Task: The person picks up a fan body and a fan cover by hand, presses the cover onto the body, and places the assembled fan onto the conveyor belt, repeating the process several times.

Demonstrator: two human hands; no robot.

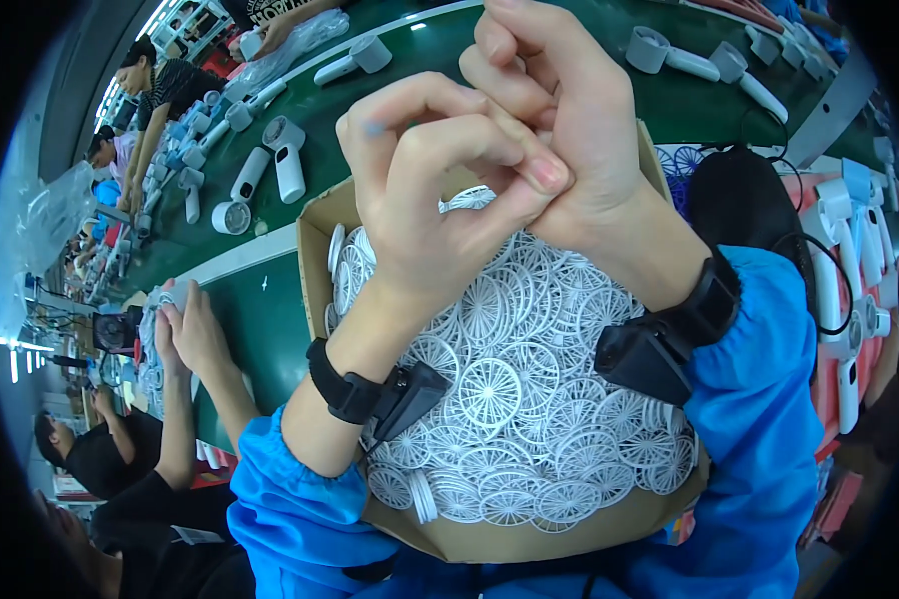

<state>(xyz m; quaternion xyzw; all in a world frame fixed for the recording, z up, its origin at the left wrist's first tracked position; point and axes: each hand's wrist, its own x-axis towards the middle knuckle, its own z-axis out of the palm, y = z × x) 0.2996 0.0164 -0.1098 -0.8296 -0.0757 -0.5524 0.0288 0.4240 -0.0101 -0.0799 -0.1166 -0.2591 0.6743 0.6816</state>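
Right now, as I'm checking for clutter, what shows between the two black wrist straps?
Head view: spoked white grilles, heaped in the cardboard box, show between the left strap and right strap.

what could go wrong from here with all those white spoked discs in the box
The white spoked discs lie loose and overlapping in the cardboard box, so their spokes might catch on each other. The right wrist's black device appears over them and could snag one if lowered. The left hand and right hand overlap in view; anything small held there, which I can't make out, might drop among the discs.
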